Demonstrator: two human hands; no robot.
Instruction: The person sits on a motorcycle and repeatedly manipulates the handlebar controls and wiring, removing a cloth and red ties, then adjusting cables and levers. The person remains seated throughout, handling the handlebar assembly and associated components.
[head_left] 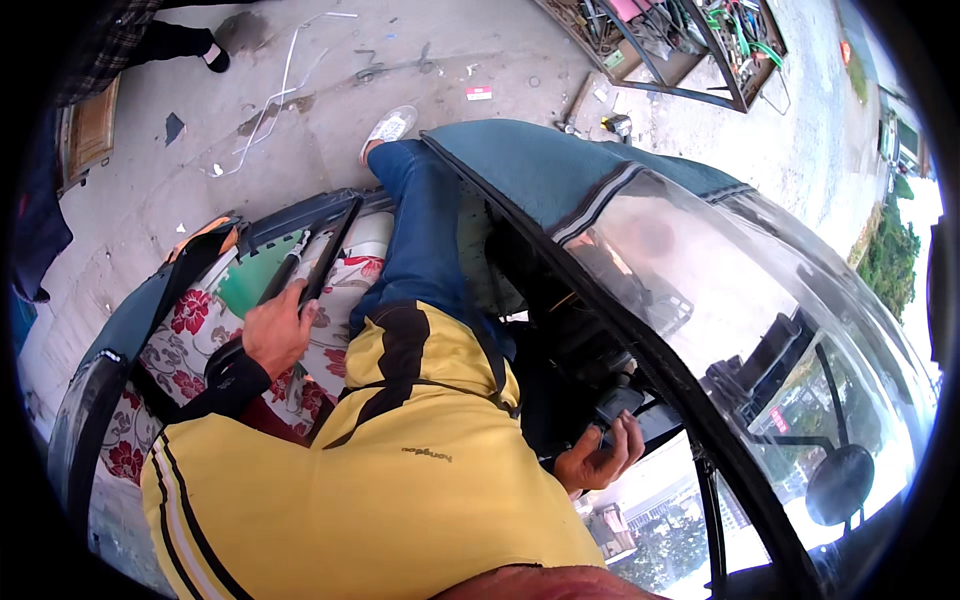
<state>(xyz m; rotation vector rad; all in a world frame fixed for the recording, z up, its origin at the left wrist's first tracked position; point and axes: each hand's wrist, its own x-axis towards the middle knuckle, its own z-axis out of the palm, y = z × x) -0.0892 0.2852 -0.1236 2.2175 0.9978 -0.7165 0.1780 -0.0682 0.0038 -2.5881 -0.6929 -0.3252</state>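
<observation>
I sit inside a small covered vehicle with one leg stretched out over its side. My left hand (277, 338) is closed at the near end of a black bar (330, 250) beside the flower-patterned seat cover (190, 345). On the other side, my right hand (604, 455) curls its fingers at a black handlebar grip (618, 402). Part of that grip is hidden by the fingers. Above the handlebar, the dark frame edge (640, 340) of the cover runs across, with a clear plastic windshield (760, 270) beyond it.
My shoe (390, 128) is out over the concrete ground. A bent white wire frame (275, 100) lies there. Farther off stands a metal rack (690, 50) filled with tools and scraps. Another person's leg (175, 42) shows at upper left. A round mirror (840, 484) is at the right.
</observation>
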